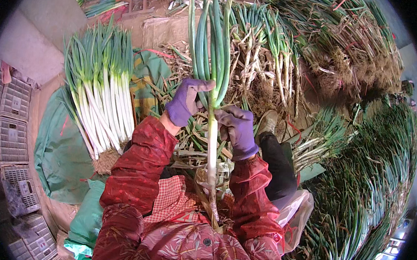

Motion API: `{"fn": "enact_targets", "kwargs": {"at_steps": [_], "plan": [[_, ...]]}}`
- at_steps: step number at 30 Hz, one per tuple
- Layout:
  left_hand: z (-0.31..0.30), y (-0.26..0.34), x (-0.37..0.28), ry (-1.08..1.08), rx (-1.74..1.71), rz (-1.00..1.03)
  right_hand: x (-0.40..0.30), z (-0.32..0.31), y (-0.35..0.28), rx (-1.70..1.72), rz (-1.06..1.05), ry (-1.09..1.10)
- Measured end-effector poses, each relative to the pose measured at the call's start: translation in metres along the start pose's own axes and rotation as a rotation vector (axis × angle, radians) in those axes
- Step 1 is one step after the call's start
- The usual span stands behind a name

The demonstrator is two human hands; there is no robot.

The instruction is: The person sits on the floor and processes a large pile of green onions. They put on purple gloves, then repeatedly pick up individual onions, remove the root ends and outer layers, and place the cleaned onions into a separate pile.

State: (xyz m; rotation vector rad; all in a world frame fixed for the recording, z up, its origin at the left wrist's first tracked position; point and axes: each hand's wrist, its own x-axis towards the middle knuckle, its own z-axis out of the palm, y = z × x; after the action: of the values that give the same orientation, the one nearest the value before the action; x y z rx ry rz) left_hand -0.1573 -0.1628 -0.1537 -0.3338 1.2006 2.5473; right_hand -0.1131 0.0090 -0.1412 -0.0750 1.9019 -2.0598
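Observation:
A long green onion [211,144] stands upright before me, its green leaves at the top and its roots down at my lap. My left hand [188,101], in a purple and grey glove, holds it near the base of the leaves. My right hand [235,128], gloved alike, pinches at the stalk just below, its fingertips touching the stem; part of its grip is hidden. To the left lies a stack of peeled green onions [103,97] with white stems and brown roots. Unpeeled onions [260,57] with dry husks lie beyond my hands.
Large heaps of green onions lie at the upper right [352,46] and right [365,170]. A green tarpaulin [59,159] spreads under the peeled stack. Plastic crates [14,129] line the left edge. Peeled leaves [193,132] litter the ground. A clear plastic bag [298,216] sits by my right arm.

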Motion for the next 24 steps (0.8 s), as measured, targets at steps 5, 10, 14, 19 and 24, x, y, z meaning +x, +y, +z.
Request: {"fn": "enact_targets", "kwargs": {"at_steps": [5,10,14,19,24], "plan": [[-0.004,-0.008,0.004,-0.14,-0.032,0.026,0.003,-0.007,0.042,-0.071,-0.619,-0.072],[-0.004,-0.006,0.004,-0.049,0.035,0.064,-0.004,0.005,0.017,-0.012,-0.266,0.103],[0.005,-0.003,0.001,0.051,0.109,-0.004,-0.004,0.016,-0.001,-0.374,-0.47,0.275],[0.009,0.006,-0.015,0.027,0.04,0.019,-0.004,0.009,0.029,0.103,0.002,0.209],[-0.01,0.007,-0.003,0.054,0.075,0.082,-0.081,0.023,0.025,-1.08,-0.84,0.152]]}}
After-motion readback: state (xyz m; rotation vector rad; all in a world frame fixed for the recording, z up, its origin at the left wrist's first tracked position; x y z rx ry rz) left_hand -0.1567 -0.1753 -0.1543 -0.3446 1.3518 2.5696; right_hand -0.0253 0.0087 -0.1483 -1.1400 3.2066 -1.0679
